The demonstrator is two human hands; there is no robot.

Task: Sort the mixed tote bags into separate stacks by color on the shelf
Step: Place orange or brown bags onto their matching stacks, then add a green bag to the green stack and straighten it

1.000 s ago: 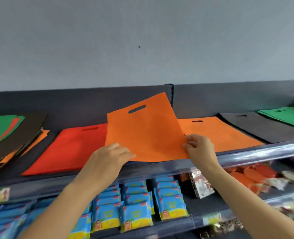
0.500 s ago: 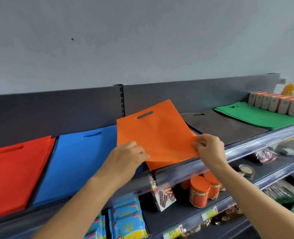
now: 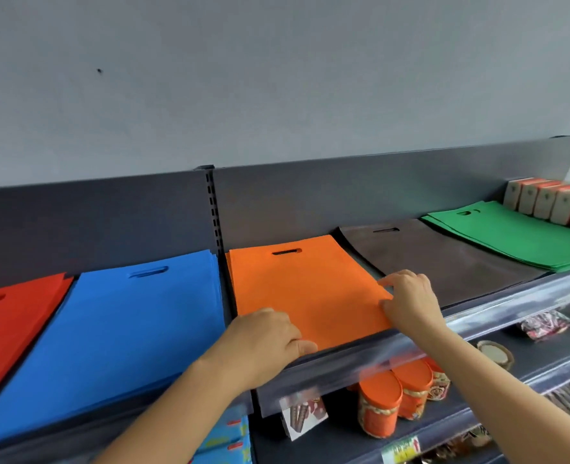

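Since half a second ago we have brought the orange bag (image 3: 303,289) down: then it stood tilted up off the shelf (image 3: 360,361), and now it lies flat in the middle of the frame, its handle slot toward the back panel. It sits between the blue stack (image 3: 126,329) on its left and the dark grey stack (image 3: 444,259) on its right, without lapping over either, which is what sorting by color asks for. Our left hand (image 3: 263,343) is at the bag's near left corner, fingers curled over the front edge and gripping it. Our right hand (image 3: 410,303) pinches the near right edge, fingers on top and thumb against the side. We judge that both hands hold on so the thin, limp cloth can be squared against the shelf's front rail instead of sliding or wrinkling. Whether other orange bags lie beneath it we cannot tell, since this one covers the spot. At the far left of the frame the red stack (image 3: 12,323) runs out of view, and at the upper right the green stack (image 3: 518,236) lies just before a row of small boxes (image 3: 551,202). Each color has its own lane, handle slots all toward the back, so the stacks read cleanly from the front. Below the rail, orange-lidded jars (image 3: 380,406) stand on the next shelf down, apart from the work. We judge this bag all but placed; the remaining move is to let go without dragging it askew.
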